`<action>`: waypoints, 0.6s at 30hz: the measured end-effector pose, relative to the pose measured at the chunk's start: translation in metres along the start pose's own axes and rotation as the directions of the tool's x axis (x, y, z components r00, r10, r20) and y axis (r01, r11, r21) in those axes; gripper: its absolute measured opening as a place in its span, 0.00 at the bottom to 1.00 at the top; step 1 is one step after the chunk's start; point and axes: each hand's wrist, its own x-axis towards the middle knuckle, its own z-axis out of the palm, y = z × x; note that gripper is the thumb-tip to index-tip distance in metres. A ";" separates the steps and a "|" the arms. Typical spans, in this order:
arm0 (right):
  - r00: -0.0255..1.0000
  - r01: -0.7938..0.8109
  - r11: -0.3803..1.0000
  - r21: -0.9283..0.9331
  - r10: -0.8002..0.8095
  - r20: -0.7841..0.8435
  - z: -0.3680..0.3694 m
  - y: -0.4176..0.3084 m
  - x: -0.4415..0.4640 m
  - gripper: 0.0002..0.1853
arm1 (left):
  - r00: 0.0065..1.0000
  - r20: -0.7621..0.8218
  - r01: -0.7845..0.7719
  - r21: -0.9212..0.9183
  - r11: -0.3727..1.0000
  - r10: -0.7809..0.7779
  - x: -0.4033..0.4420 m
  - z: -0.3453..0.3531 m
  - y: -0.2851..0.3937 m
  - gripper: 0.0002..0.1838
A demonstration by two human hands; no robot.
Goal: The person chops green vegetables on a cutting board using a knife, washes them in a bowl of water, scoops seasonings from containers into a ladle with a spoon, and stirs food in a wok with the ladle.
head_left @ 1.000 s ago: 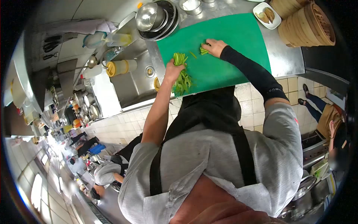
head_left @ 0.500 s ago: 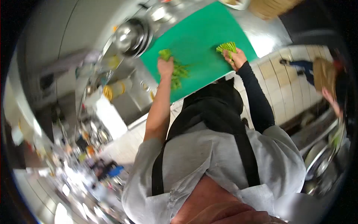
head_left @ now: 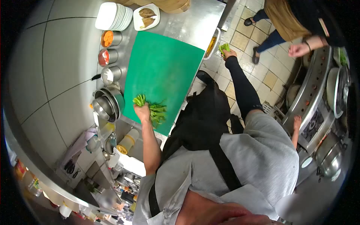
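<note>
My left hand (head_left: 142,112) is closed around a bunch of leafy greens (head_left: 158,113) over the near left part of the green cutting board (head_left: 168,67). The cut stem ends (head_left: 139,99) stick out past the fingers, and the leaves spread across the board on the other side. Held out beyond the board's right edge, above the tiled floor, my right hand (head_left: 229,54) grips a small bundle of green stems (head_left: 224,48). Its pale cut ends point upward, and the fingers are partly hidden by the bundle.
Stacked white plates (head_left: 116,17) and a white dish (head_left: 146,17) with brown food stand behind the board. Metal pots (head_left: 111,38) and nested bowls (head_left: 108,103) line its left side. A co-worker's hand (head_left: 299,50) shows at right, near the stove (head_left: 311,101).
My right hand has moved the stem bundle from over the board out past its right edge. The left hand stays with the leafy greens on the board. The view has turned.
</note>
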 end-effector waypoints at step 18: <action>0.643 0.709 -0.248 -0.660 -0.157 0.750 0.031 0.115 0.105 0.16 | 0.900 0.018 0.171 -0.933 0.316 -0.435 -0.171 -0.148 -0.074 0.09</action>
